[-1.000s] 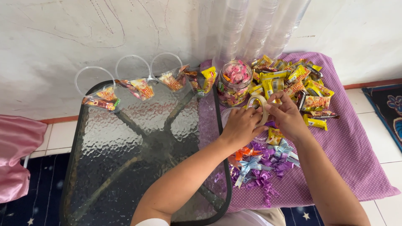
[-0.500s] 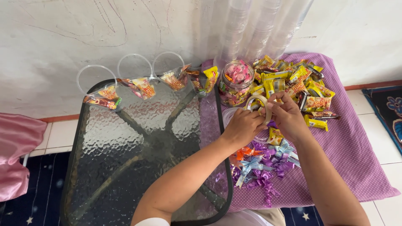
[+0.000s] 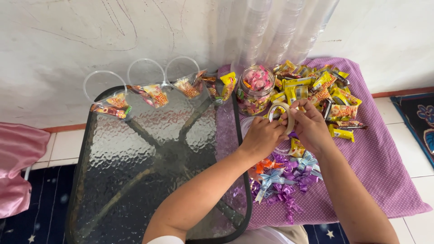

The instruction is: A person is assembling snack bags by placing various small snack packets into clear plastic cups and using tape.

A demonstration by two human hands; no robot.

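My left hand [image 3: 262,137] and my right hand [image 3: 309,124] together hold a roll of clear tape [image 3: 283,115] above the purple cloth [image 3: 384,167]. Fingers of both hands pinch the roll's rim. Just behind it lies a heap of yellow and orange snack packets [image 3: 316,88]. A clear cup full of pink candies [image 3: 255,88] stands to the left of the heap. Below my hands lies a pile of small ribbon bows [image 3: 285,178] in purple, blue and orange.
A glass-topped table [image 3: 135,167] fills the left. Three clear cups holding snack packets [image 3: 149,90] stand along its far edge by the white wall. Stacks of clear cups [image 3: 280,31] lean behind the cloth. A pink cushion [image 3: 18,167] sits far left.
Both hands keep hold of the tape roll and have shifted it only slightly; nothing else has moved.
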